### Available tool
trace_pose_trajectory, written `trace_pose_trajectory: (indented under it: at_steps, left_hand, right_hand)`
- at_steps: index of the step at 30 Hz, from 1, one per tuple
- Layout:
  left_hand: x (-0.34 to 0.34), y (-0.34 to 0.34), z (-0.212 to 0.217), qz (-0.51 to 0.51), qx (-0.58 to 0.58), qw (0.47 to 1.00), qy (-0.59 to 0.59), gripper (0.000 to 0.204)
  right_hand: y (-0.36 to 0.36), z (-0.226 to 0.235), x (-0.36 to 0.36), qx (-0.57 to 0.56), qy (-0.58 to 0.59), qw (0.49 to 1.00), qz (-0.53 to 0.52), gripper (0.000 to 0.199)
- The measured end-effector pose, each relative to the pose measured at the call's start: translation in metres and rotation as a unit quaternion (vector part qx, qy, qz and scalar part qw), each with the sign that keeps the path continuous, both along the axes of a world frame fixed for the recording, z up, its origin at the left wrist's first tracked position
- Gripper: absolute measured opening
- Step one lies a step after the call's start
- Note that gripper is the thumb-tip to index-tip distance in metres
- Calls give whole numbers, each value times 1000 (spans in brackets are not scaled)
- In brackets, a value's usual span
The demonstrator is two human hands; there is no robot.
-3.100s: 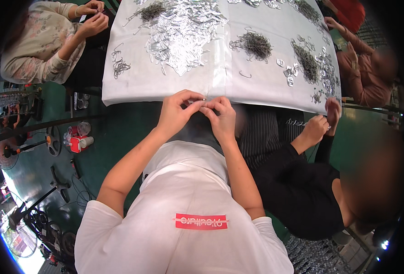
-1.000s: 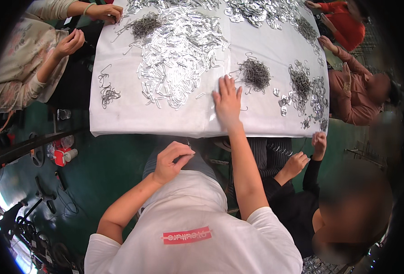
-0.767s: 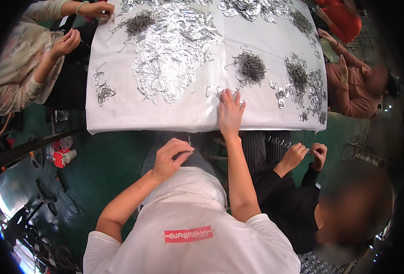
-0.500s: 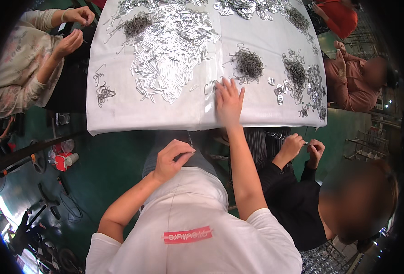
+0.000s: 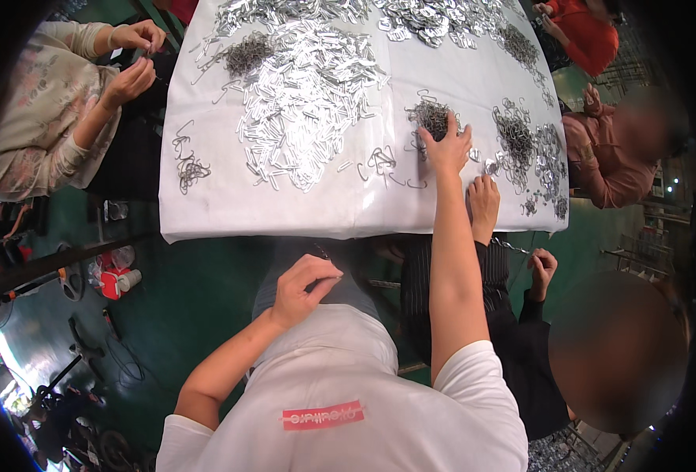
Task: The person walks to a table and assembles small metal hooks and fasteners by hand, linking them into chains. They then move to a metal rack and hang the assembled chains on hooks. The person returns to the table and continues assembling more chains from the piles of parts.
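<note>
My right hand point(image 5: 449, 148) reaches over the table with its fingers spread, and its fingertips are at the near edge of a heap of dark wire hooks point(image 5: 433, 118). Nothing can be seen held in it. Close to my lap, my left hand point(image 5: 305, 291) is closed in a pinch; what sits between the fingertips is too small to make out. A short dark strand of metal pieces point(image 5: 321, 251) shows just beyond that hand. Several loose hooks point(image 5: 379, 161) lie on the white cloth, left of my right hand.
On the white-covered table point(image 5: 285, 216) are a big pile of shiny metal strips point(image 5: 309, 102), flat metal buckles point(image 5: 423, 20) and more hooks point(image 5: 515, 138). A co-worker's hand point(image 5: 484, 200) rests on the table by my right forearm. Other people sit around the table.
My right hand has moved right, from the loose hooks to the hook heap, leaving loose hooks behind. The co-worker's hand on my right has come up onto the table.
</note>
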State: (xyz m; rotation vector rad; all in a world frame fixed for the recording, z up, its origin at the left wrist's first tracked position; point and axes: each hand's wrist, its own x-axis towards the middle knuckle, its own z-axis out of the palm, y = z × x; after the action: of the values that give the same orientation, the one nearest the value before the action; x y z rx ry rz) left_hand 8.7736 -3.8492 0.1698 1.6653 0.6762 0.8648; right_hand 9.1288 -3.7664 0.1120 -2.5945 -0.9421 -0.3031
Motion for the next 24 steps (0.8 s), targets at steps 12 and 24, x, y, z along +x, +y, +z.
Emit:
trace_pose_trajectory:
  at_steps: [12, 24]
  left_hand:
    - [1, 3, 1, 5, -8, 1000, -12, 23]
    - [2, -7, -2, 4, -25, 999, -24, 22]
  right_hand:
    - [-10, 21, 6, 117, 199, 942, 244, 34]
    - [-27, 10, -85, -19, 256, 953, 161, 13]
